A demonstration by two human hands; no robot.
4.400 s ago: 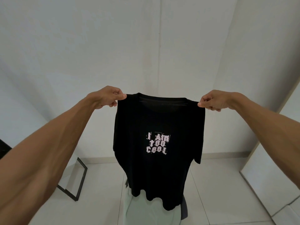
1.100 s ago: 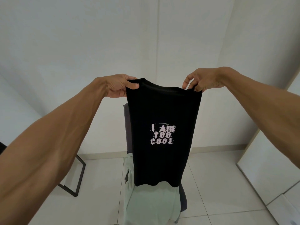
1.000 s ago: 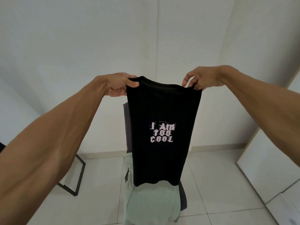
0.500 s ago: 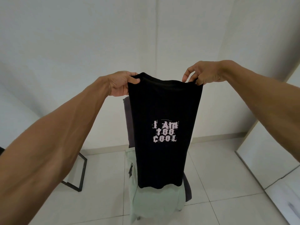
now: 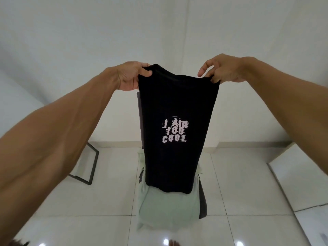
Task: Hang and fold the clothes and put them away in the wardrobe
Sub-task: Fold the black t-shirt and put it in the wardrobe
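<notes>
1. Since the first earlier view, the sleeves of the black T-shirt [image 5: 177, 107] have been folded behind it, so it now hangs as a narrow, straight-sided panel instead of a full shirt shape; both hands have also risen slightly.
2. The left hand [image 5: 130, 77] pinches the top left corner, thumb in front, fingers closed behind the cloth.
3. The right hand [image 5: 221, 71] grips the top right corner, with its index finger lifted free.
4. The shirt is soft, matte knit fabric, printed in rough white letters: "I Am too cool".
5. It hangs in the air in front of the person, its hem just above a pale green garment [image 5: 166, 208] draped over a dark chair [image 5: 202, 201].
6. Glossy white floor tiles [image 5: 248, 183] reflect light below; a thin black metal frame [image 5: 92, 167] stands at left near the plain white wall [image 5: 88, 32].
</notes>
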